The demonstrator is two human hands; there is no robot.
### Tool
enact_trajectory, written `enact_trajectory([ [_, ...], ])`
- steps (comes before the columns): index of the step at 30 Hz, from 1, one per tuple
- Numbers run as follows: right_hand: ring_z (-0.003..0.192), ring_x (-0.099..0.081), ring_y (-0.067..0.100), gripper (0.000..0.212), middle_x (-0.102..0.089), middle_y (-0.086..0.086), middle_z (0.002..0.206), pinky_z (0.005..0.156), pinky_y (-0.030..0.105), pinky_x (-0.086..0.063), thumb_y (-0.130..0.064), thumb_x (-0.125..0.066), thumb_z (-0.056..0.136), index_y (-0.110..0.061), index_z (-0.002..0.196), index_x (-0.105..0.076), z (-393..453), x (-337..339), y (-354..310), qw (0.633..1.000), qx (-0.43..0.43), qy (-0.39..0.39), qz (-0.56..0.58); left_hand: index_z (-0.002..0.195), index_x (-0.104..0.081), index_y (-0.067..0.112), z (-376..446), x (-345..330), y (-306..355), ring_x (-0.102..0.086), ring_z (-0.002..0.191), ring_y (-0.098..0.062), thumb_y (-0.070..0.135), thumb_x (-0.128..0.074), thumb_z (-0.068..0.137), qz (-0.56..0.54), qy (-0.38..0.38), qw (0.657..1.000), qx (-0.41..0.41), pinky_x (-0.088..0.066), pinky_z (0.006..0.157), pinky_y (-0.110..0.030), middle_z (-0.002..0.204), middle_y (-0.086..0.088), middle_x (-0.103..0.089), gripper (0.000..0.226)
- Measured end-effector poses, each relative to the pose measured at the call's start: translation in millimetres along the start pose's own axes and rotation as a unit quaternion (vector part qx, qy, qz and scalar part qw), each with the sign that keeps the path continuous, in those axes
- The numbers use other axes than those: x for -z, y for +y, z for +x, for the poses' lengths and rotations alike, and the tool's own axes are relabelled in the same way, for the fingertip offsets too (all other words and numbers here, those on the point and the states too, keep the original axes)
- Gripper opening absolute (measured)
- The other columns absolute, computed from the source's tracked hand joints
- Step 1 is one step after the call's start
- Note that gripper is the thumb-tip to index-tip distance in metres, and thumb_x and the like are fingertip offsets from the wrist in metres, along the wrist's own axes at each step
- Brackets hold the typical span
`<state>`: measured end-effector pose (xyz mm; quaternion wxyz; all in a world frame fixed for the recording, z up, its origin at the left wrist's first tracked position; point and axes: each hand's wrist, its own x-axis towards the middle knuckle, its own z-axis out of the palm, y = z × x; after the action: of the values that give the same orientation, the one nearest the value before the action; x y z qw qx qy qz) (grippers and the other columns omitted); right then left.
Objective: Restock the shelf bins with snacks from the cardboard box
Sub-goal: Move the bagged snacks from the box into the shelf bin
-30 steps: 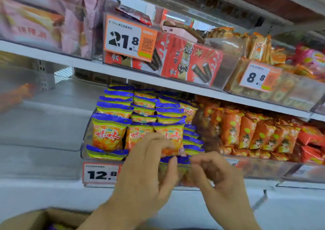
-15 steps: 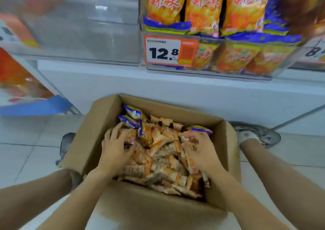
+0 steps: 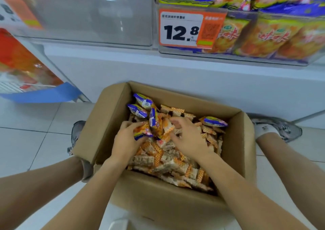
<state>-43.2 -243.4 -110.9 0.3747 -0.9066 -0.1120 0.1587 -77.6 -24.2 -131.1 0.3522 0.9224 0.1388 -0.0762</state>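
The left hand (image 3: 127,138) curls around an orange-and-blue snack packet (image 3: 143,131), clutching it at the top of the pile. The right hand (image 3: 189,140) lies spread on the heap just beside it, fingers bent toward the same cluster but closed on nothing I can make out — it looks set to gather more. Both hands work the one spot, probably because the blue-ended packets sit on top there and match the stock in the bin above.

Those loose packets number about five: the one in the left hand, an upright one (image 3: 154,120) touching it, two (image 3: 139,109) leaning at the far left corner, and one (image 3: 215,121) lying apart near the right wall. Beneath them lies a thick layer of small checkered-end bars (image 3: 168,159), too many and too jumbled to count.

All of it sits in one open cardboard box (image 3: 105,129) on the tiled floor, between the person's two shoes (image 3: 279,127), pushed close to the shelf base so the lift is short. Above, the right shelf bin (image 3: 233,57) holds matching bags behind a 12.8 price tag (image 3: 182,30); a clear bin (image 3: 84,19) to its left looks bare.
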Motion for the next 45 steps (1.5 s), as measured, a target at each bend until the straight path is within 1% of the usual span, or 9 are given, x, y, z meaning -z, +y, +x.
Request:
enact_trajectory([
  [4, 0.154, -0.004, 0.029, 0.081, -0.007, -0.001, 0.168, 0.122, 0.057, -0.019, -0.020, -0.057, 0.100, -0.046, 0.157, -0.006, 51, -20, -21, 0.986, 0.045, -0.100, -0.129, 0.140, -0.058, 0.024, -4, 6, 2, -0.041, 0.113, -0.001, 0.028, -0.080, 0.084, -0.008, -0.017, 1.000, 0.019, -0.033, 0.098, -0.017, 0.139, 0.003, -0.049, 0.061],
  [7, 0.154, 0.017, 0.024, 0.068, -0.011, -0.001, 0.168, 0.121, 0.065, 0.000, -0.021, -0.053, 0.102, -0.042, 0.157, -0.020, 71, -35, -20, 0.963, 0.048, -0.153, -0.216, 0.137, -0.060, 0.019, -8, 10, 4, -0.045, 0.113, -0.002, 0.036, -0.083, 0.079, -0.034, -0.053, 0.997, 0.036, -0.039, 0.095, -0.014, 0.138, 0.004, -0.045, 0.064],
  [12, 0.155, 0.001, 0.022, 0.030, -0.051, -0.003, 0.149, 0.121, 0.061, -0.001, -0.034, -0.055, 0.101, -0.032, 0.131, -0.060, 58, -40, -6, 0.981, 0.030, -0.041, -0.190, 0.105, -0.075, 0.021, -8, 11, -1, -0.060, 0.098, -0.005, 0.032, -0.081, 0.082, -0.081, 0.044, 0.993, 0.073, -0.040, 0.077, -0.007, 0.109, 0.008, -0.059, 0.026],
  [18, 0.104, -0.058, 0.011, 0.044, -0.062, -0.009, 0.100, 0.086, 0.031, -0.042, -0.061, -0.034, 0.101, -0.026, 0.111, -0.059, 1, 5, 10, 0.998, 0.014, 0.001, -0.063, 0.129, -0.057, 0.013, -7, 12, 8, -0.065, 0.094, -0.011, 0.030, -0.092, 0.069, -0.204, -0.040, 0.955, 0.213, -0.056, 0.087, -0.033, 0.111, 0.000, -0.065, 0.071],
  [24, 0.088, -0.068, 0.001, 0.043, -0.070, -0.012, 0.103, 0.074, 0.021, -0.055, -0.063, -0.046, 0.088, -0.040, 0.123, -0.054, -88, 63, 11, 0.985, -0.136, -0.006, 0.103, 0.101, -0.069, 0.026, -10, 12, 47, -0.065, 0.105, -0.014, 0.029, -0.084, 0.080, -0.224, -0.253, 0.926, 0.170, -0.052, 0.099, -0.035, 0.110, 0.002, -0.070, 0.026],
  [31, 0.094, -0.072, 0.013, 0.057, -0.068, 0.000, 0.108, 0.081, 0.045, -0.062, -0.065, -0.072, 0.068, -0.031, 0.112, -0.054, -102, 52, 15, 0.904, -0.276, 0.104, 0.310, 0.117, -0.055, 0.029, -35, -21, 84, -0.067, 0.109, -0.015, 0.023, -0.079, 0.085, -0.273, -0.311, 0.906, 0.093, -0.054, 0.100, -0.041, 0.117, 0.000, -0.068, 0.040],
  [36, 0.100, -0.067, 0.006, 0.074, -0.059, -0.005, 0.117, 0.074, 0.021, -0.059, -0.053, -0.077, 0.069, -0.024, 0.127, -0.042, -100, 46, 8, 0.889, -0.271, 0.134, 0.344, 0.125, -0.063, 0.025, -45, -20, 103, -0.067, 0.111, -0.010, 0.021, -0.074, 0.090, -0.275, -0.361, 0.890, 0.032, -0.054, 0.096, -0.030, 0.116, 0.006, -0.073, 0.036],
  [42, 0.086, -0.074, 0.008, 0.066, -0.069, -0.001, 0.109, 0.074, 0.029, -0.062, -0.068, -0.055, 0.079, -0.024, 0.125, -0.038, -91, 59, 4, 0.922, -0.261, 0.046, 0.283, 0.135, -0.051, 0.012, -56, -27, 121, -0.068, 0.112, -0.025, 0.016, -0.068, 0.092, -0.403, -0.423, 0.800, 0.136, -0.051, 0.102, -0.044, 0.119, -0.009, -0.072, 0.046],
  [45, 0.088, -0.074, 0.011, 0.049, -0.070, 0.003, 0.100, 0.079, 0.038, -0.062, -0.067, -0.038, 0.087, -0.026, 0.112, -0.041, -91, 65, 0, 0.923, -0.241, 0.059, 0.294, 0.135, -0.050, 0.016, -57, -32, 121, -0.067, 0.115, -0.028, 0.031, -0.079, 0.082, -0.397, -0.408, 0.814, 0.111, -0.048, 0.106, -0.052, 0.124, -0.008, -0.071, 0.063],
])
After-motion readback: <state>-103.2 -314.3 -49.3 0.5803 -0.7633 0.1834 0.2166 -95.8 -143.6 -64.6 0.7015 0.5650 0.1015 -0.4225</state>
